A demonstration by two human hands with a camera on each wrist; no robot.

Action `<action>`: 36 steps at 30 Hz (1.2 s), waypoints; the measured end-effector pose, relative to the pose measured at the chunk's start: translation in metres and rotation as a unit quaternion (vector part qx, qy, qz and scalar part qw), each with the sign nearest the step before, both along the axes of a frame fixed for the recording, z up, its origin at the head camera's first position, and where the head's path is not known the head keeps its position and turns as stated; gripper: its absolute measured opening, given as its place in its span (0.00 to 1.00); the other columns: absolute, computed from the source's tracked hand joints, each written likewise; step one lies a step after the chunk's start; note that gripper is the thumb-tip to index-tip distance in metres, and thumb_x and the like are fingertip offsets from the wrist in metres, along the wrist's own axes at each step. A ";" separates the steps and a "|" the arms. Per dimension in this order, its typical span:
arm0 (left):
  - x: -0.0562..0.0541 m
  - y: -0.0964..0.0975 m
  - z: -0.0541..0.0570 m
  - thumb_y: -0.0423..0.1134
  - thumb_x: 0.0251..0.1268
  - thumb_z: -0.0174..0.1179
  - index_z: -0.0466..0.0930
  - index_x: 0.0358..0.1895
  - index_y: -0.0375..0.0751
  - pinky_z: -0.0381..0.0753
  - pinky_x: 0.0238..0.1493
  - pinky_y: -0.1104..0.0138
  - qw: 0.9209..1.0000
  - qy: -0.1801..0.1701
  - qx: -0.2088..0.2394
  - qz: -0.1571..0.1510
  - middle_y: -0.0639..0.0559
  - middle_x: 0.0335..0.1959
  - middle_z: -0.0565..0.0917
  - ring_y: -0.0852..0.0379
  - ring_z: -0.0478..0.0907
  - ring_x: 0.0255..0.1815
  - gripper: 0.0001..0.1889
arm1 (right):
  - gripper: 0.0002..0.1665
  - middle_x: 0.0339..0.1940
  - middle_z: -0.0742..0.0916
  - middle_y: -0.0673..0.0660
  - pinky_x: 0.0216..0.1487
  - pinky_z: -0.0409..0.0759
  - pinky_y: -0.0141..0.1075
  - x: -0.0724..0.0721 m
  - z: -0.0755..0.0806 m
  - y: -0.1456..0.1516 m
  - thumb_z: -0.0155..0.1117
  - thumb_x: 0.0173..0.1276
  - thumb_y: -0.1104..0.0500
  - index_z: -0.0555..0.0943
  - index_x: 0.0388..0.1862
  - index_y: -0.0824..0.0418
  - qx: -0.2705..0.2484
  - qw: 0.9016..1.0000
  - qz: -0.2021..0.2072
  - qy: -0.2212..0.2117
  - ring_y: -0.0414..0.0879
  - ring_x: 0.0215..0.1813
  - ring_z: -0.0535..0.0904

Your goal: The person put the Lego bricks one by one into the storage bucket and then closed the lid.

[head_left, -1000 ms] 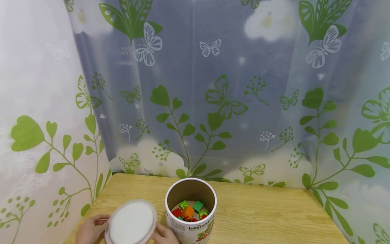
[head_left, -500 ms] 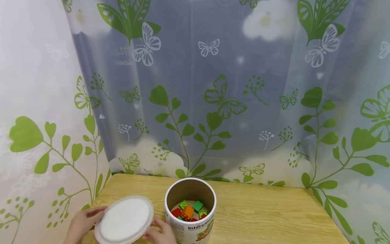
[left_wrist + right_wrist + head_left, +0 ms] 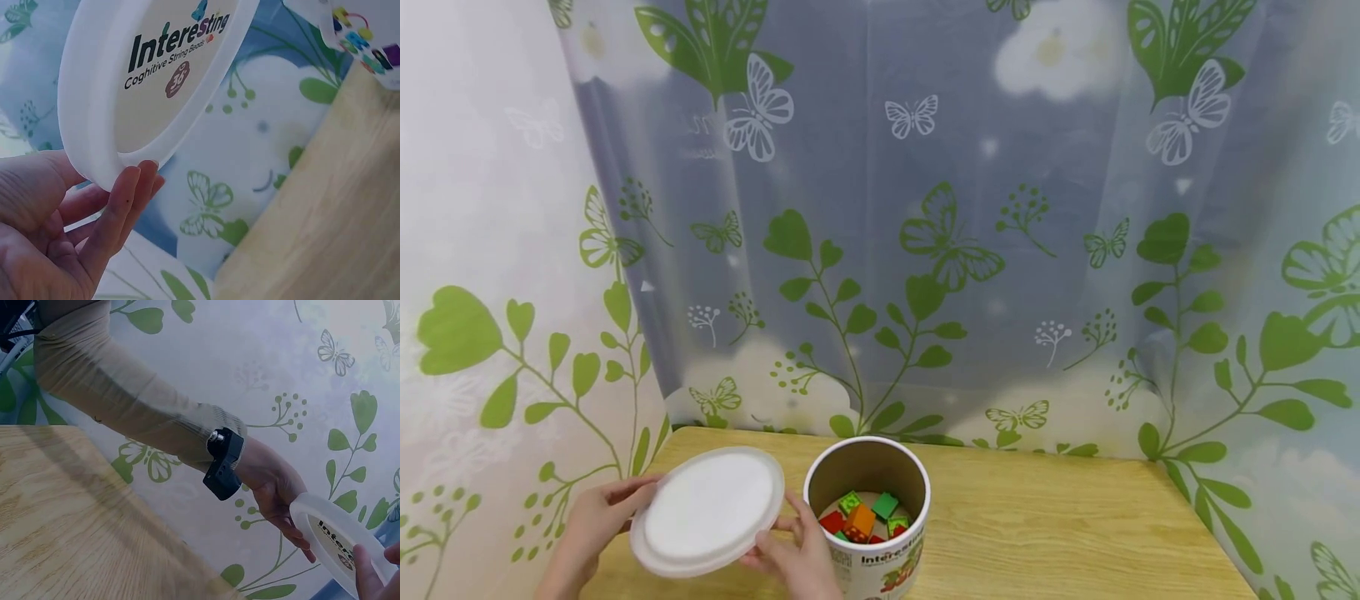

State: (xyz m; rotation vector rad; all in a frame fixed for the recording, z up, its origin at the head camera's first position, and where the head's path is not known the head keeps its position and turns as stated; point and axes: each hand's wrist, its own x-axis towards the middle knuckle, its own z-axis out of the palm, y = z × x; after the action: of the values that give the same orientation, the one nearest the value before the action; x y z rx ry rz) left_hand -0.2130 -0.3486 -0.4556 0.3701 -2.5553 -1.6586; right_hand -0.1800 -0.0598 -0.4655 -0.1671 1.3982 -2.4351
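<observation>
A white round lid [image 3: 711, 510] is held up tilted, left of the tub, its pale side toward the head camera. My left hand [image 3: 597, 523] pinches its left edge between thumb and fingers. At its right edge, my right hand [image 3: 799, 546] grips the rim, close beside the tub. The left wrist view shows the lid's other face [image 3: 156, 94], printed "Interesting" inside a raised white rim. A white cylindrical tub [image 3: 880, 562] stands uncovered, with red, orange and green blocks [image 3: 860, 523] lying at its bottom.
The wooden table [image 3: 1037, 525] runs to a printed curtain [image 3: 880, 250] of leaves and butterflies at the back, with more curtain at both sides. In the right wrist view, a small black camera [image 3: 225, 464] sits on the left sleeve's cuff.
Both hands have raised the lid and tilted it, after it first shifted slightly left. The tub and the blocks inside have stayed in place.
</observation>
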 end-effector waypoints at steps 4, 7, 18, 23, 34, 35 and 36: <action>-0.002 0.010 0.011 0.48 0.73 0.62 0.78 0.63 0.27 0.87 0.39 0.67 1.000 0.015 -0.001 -0.011 0.40 0.52 0.87 0.71 0.82 0.36 0.27 | 0.49 0.51 0.79 0.63 0.49 0.87 0.43 0.001 0.013 0.007 0.64 0.68 0.73 0.48 0.80 0.74 -0.015 1.000 -0.014 0.019 0.47 0.38 0.86; -0.006 0.019 0.017 0.49 0.73 0.62 0.77 0.64 0.27 0.87 0.40 0.68 0.999 0.029 0.004 -0.022 0.40 0.53 0.87 0.71 0.83 0.37 0.29 | 0.49 0.51 0.79 0.63 0.48 0.87 0.41 -0.001 0.023 0.014 0.65 0.68 0.71 0.50 0.80 0.73 -0.017 0.999 -0.030 0.030 0.46 0.38 0.86; -0.022 0.072 0.033 0.43 0.76 0.59 0.74 0.68 0.28 0.86 0.43 0.68 0.991 0.093 0.065 -0.075 0.33 0.62 0.80 0.70 0.84 0.41 0.26 | 0.47 0.55 0.80 0.62 0.54 0.85 0.40 -0.026 0.050 0.073 0.67 0.72 0.60 0.54 0.83 0.59 0.064 0.996 -0.026 0.056 0.47 0.44 0.87; -0.030 0.102 0.035 0.43 0.76 0.59 0.76 0.67 0.31 0.86 0.46 0.67 0.984 0.123 0.096 -0.090 0.33 0.63 0.80 0.67 0.85 0.44 0.24 | 0.43 0.56 0.81 0.58 0.56 0.84 0.38 -0.038 0.051 0.109 0.63 0.75 0.60 0.55 0.83 0.58 0.067 0.994 -0.018 0.083 0.44 0.48 0.85; -0.038 0.158 0.031 0.38 0.78 0.57 0.78 0.66 0.35 0.86 0.49 0.67 0.973 0.143 0.144 -0.111 0.37 0.66 0.78 0.60 0.84 0.53 0.20 | 0.40 0.50 0.78 0.54 0.59 0.82 0.38 -0.042 0.050 0.166 0.61 0.75 0.63 0.58 0.82 0.59 0.106 0.988 -0.058 0.092 0.43 0.52 0.83; -0.038 0.161 0.030 0.37 0.77 0.57 0.78 0.66 0.35 0.85 0.50 0.67 0.971 0.150 0.146 -0.116 0.38 0.66 0.78 0.62 0.84 0.53 0.19 | 0.40 0.51 0.78 0.54 0.60 0.82 0.38 -0.042 0.050 0.170 0.61 0.75 0.63 0.58 0.82 0.59 0.110 0.988 -0.061 0.092 0.43 0.53 0.83; -0.039 0.164 0.029 0.35 0.77 0.57 0.79 0.66 0.36 0.84 0.51 0.68 0.970 0.156 0.141 -0.121 0.40 0.66 0.79 0.65 0.84 0.52 0.19 | 0.40 0.52 0.78 0.55 0.60 0.81 0.38 -0.041 0.049 0.174 0.61 0.75 0.63 0.59 0.82 0.58 0.113 0.987 -0.064 0.092 0.44 0.53 0.83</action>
State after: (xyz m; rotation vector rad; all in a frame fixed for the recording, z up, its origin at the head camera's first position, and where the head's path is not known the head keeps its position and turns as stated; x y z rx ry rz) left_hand -0.2518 -0.1850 -0.4266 -0.1878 -2.2106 -1.9850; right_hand -0.2214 0.1140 -0.4165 -0.2601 1.8062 -2.3868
